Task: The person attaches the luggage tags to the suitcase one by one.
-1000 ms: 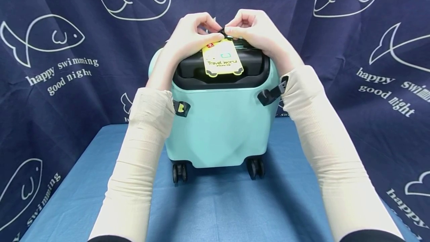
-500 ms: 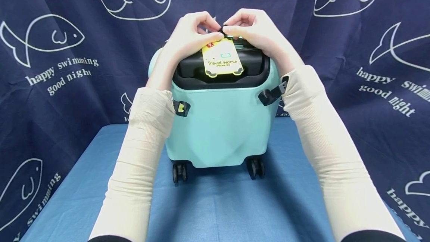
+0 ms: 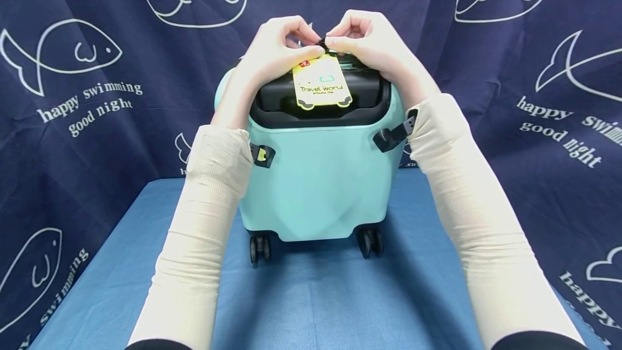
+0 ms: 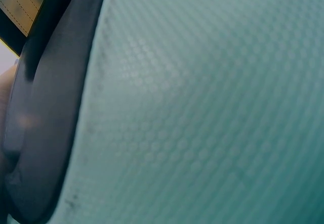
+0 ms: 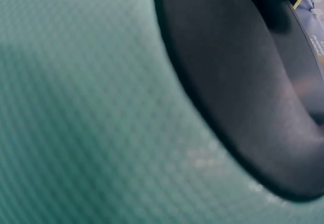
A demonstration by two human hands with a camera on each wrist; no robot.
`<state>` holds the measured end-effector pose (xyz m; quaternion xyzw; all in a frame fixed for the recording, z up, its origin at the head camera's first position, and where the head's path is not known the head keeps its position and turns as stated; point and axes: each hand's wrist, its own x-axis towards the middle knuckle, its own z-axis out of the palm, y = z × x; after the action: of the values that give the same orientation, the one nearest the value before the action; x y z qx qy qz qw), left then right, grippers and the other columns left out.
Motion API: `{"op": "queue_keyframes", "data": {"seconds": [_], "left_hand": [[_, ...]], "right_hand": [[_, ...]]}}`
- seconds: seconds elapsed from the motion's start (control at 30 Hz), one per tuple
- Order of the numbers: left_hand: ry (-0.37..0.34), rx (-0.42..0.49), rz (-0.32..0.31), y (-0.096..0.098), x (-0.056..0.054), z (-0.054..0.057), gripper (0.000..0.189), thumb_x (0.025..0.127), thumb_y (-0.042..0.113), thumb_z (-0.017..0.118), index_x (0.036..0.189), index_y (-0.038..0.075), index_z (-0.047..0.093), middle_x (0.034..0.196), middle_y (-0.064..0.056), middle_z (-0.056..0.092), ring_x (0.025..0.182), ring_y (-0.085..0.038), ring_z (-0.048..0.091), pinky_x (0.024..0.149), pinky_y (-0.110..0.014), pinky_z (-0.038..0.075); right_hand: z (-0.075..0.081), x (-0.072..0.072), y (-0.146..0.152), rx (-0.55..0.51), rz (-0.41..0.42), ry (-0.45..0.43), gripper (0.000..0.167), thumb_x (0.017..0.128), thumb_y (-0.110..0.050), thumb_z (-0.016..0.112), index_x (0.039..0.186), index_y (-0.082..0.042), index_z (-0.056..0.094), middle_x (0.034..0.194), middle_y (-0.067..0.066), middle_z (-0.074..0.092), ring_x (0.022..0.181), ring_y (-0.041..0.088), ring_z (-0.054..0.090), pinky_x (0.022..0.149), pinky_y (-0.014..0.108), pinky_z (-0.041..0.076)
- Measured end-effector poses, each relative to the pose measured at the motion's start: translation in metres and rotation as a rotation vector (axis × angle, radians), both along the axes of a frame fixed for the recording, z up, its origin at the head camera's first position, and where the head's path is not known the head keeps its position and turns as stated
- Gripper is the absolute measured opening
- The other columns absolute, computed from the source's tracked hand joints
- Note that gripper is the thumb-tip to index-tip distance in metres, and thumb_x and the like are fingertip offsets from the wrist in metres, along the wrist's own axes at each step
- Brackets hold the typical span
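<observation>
A mint suitcase (image 3: 318, 177) stands upright, and a yellow luggage tag (image 3: 320, 81) reading "Travel World" hangs over its black top panel (image 3: 277, 119). My left hand (image 3: 274, 50) and right hand (image 3: 374, 42) meet above the tag. Thumbs and fingertips of both pinch the small black strap (image 3: 322, 44) of the tag, which they largely cover. In the left wrist view the mint shell (image 4: 202, 107) fills most of the picture, with a lined face of the luggage tag (image 4: 20, 1) at the upper corner. The right wrist view has the textured shell (image 5: 91, 107) beside black trim (image 5: 228, 77); neither shows the fingertips.
Black wheels (image 3: 370, 242) carry the suitcase on a blue cloth-covered table (image 3: 311, 307). Behind and at both sides hangs a navy curtain (image 3: 121, 134) with white fish drawings. Black straps (image 3: 393, 135) sit at the sleeve cuffs.
Both hands stay at the strap, with only tiny shifts of the right fingertips. The suitcase and luggage tag keep their places; the whole view shifts very slightly.
</observation>
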<state>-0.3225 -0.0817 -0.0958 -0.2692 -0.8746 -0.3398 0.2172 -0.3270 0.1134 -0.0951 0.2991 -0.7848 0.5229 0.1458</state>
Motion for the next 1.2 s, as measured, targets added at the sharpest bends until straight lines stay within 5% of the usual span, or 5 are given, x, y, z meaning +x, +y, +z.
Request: {"op": "queue_keyframes", "data": {"seconds": [0.27,0.83,1.2], "left_hand": [[-0.015,0.008,0.023,-0.0009,0.0005,0.0001,0.031,0.083,0.035,0.069,0.105,0.013,0.066,0.109,0.002,0.066,0.086,-0.008,0.061,0.080,-0.018,0.044],[0.027,-0.015,0.001,0.0015,-0.0008,-0.0002,0.028,0.084,0.032,0.069,0.103,0.011,0.067,0.107,0.000,0.067,0.087,-0.009,0.061,0.083,-0.018,0.045],[0.015,-0.011,0.002,0.0015,-0.0001,0.0002,0.029,0.083,0.033,0.070,0.103,0.012,0.068,0.108,0.001,0.067,0.087,-0.009,0.062,0.084,-0.018,0.046]], "right_hand": [[0.0007,0.0021,-0.0007,0.027,-0.010,-0.011,0.015,0.081,-0.020,0.072,0.094,-0.012,0.069,0.079,-0.002,0.066,0.070,0.011,0.057,0.068,0.021,0.043],[-0.0011,-0.0011,-0.0004,-0.021,-0.023,0.034,0.003,0.081,-0.007,0.070,0.082,-0.008,0.067,0.068,-0.003,0.065,0.058,0.008,0.054,0.056,0.020,0.039],[-0.0018,-0.0006,0.0013,-0.010,-0.013,0.034,0.005,0.083,-0.010,0.069,0.080,-0.013,0.066,0.072,-0.004,0.064,0.063,0.010,0.053,0.059,0.021,0.039]]}}
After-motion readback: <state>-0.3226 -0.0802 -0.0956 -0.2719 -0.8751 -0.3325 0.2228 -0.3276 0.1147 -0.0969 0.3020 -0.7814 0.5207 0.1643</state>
